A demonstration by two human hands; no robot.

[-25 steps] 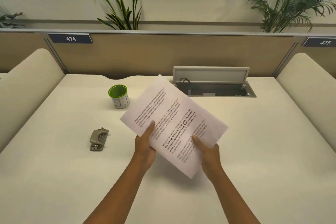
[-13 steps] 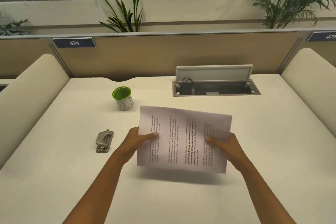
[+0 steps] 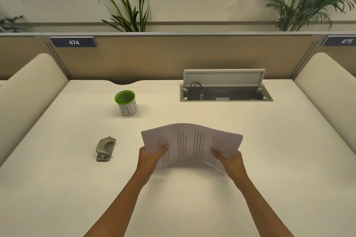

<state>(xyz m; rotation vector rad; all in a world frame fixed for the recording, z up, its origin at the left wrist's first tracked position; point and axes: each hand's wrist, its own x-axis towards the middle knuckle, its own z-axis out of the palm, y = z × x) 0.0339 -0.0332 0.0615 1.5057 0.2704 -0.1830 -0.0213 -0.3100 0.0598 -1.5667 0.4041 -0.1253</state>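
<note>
A thin stack of printed white sheets [image 3: 190, 144] is held sideways above the middle of the cream desk [image 3: 269, 159], its lines of text running vertically. My left hand [image 3: 150, 158] pinches the left edge with the thumb on top. At the right edge my right hand [image 3: 229, 161] pinches the sheets the same way. The paper bows upward in the middle, and its lower edge is near or on the desk. A grey hole punch [image 3: 105, 149] lies on the desk to the left of my left hand.
A white cup with a green inside [image 3: 126, 103] stands behind the punch. An open cable hatch [image 3: 225, 90] with its lid raised sits at the back right. Padded dividers flank the desk, and a partition with number plates 474 and 475 closes the back.
The sheets turned from a diagonal tilt to sideways, then came lower and closer to the desk. My hands moved apart to the two short edges, and the paper now bows upward.
</note>
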